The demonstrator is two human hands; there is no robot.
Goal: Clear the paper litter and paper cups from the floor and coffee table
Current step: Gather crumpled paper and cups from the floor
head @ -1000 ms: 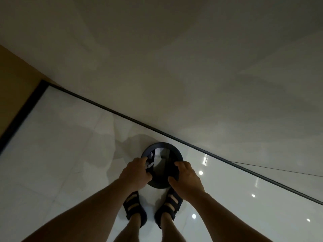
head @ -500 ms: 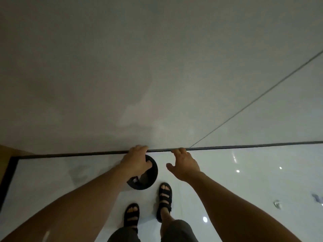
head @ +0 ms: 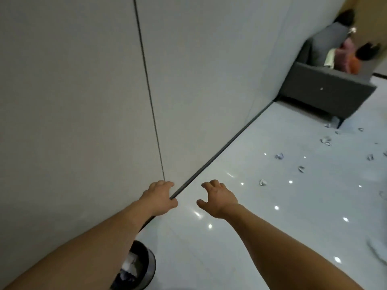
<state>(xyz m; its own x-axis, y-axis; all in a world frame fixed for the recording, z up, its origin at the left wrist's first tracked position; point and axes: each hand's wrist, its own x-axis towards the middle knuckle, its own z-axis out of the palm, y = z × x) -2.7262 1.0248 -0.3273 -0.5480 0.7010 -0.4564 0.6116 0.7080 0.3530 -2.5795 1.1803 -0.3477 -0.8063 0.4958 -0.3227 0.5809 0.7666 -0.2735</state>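
bin (head: 146,266): round, dark, behind the left hand (head: 160,198), half hidden by the forearm (head: 94,243); contents crumpled, indistinct
left hand: fingers loosely curled, holding nothing, before the flat grey wall (head: 73,101)
right hand (head: 217,197): fingers slack and apart, empty, over the glossy white floor (head: 230,258)
paper litter (head: 262,182): small crumpled scraps lay scattered right of and beyond the right hand
sofa (head: 326,95): grey, far beyond; figures (head: 343,47) on it were blurred

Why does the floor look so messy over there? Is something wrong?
Yes. Crumpled paper scraps lie scattered across the shiny white floor on the right, trailing toward the grey sofa. They are litter and do not belong there. The black bin at lower left holds some paper.
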